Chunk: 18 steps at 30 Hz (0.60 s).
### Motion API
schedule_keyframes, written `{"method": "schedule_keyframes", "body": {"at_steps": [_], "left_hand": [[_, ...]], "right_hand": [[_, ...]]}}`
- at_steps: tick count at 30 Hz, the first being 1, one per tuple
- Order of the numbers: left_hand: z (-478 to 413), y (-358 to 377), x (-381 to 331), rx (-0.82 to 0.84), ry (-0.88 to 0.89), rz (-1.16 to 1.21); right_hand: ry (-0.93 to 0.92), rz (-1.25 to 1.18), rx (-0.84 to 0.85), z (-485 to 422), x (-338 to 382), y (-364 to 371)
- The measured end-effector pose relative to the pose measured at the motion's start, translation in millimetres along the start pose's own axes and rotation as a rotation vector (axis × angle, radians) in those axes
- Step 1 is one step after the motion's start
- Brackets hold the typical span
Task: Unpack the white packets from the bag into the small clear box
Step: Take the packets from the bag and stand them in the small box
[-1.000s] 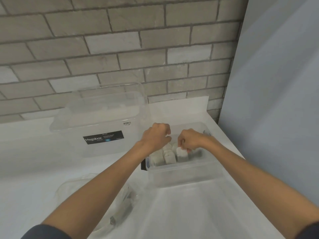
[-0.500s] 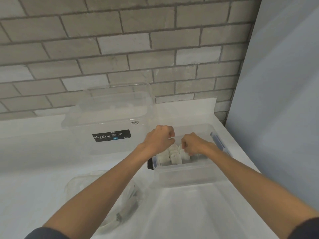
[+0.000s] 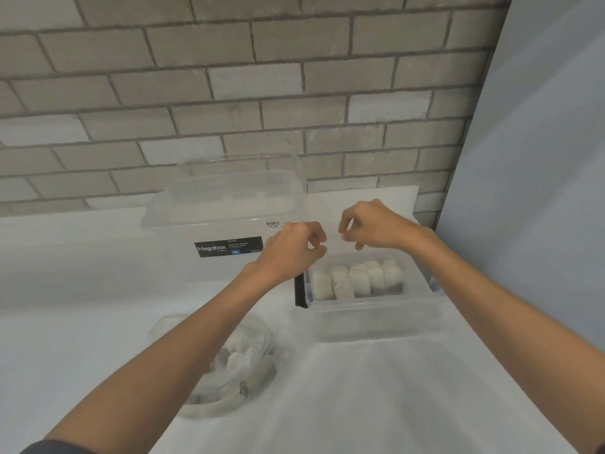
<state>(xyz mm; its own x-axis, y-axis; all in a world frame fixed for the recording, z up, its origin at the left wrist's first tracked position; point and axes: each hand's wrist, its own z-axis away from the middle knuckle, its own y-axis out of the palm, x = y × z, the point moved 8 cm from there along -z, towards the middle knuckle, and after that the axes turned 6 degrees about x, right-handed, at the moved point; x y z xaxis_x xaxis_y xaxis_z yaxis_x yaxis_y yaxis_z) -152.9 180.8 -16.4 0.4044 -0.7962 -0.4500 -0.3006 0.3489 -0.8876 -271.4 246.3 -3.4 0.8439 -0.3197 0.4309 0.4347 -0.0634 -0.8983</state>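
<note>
**2 hands above the packed box**

The person's left hand (image 3: 291, 252) and right hand (image 3: 373, 227) hover side by side, fingers loosely curled, holding nothing. Just below them the small clear box (image 3: 376, 319) stands on the white table (image 3: 360, 404), with white packets (image 3: 357, 280) upright in rows inside. Under the left forearm lies the clear bag (image 3: 229, 365) — more packets show through it. Beyond the left hand a large clear box (image 3: 229, 204) labelled Megabox sits against a grey brick wall (image 3: 229, 77). A pale blue panel (image 3: 540, 158) stands to the right of the right hand.
</note>
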Motion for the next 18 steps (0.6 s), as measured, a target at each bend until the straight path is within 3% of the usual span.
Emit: {"method": "schedule_keyframes", "body": {"at_steps": [10, 18], "left_hand": [[91, -47, 90, -0.117, -0.203, 0.057], [161, -35, 170, -0.019, -0.352, 0.081]], "right_hand": [[-0.224, -0.073, 0.065, 12, 137, 50], [-0.232, -0.044, 0.259, 3, 179, 146]]}}
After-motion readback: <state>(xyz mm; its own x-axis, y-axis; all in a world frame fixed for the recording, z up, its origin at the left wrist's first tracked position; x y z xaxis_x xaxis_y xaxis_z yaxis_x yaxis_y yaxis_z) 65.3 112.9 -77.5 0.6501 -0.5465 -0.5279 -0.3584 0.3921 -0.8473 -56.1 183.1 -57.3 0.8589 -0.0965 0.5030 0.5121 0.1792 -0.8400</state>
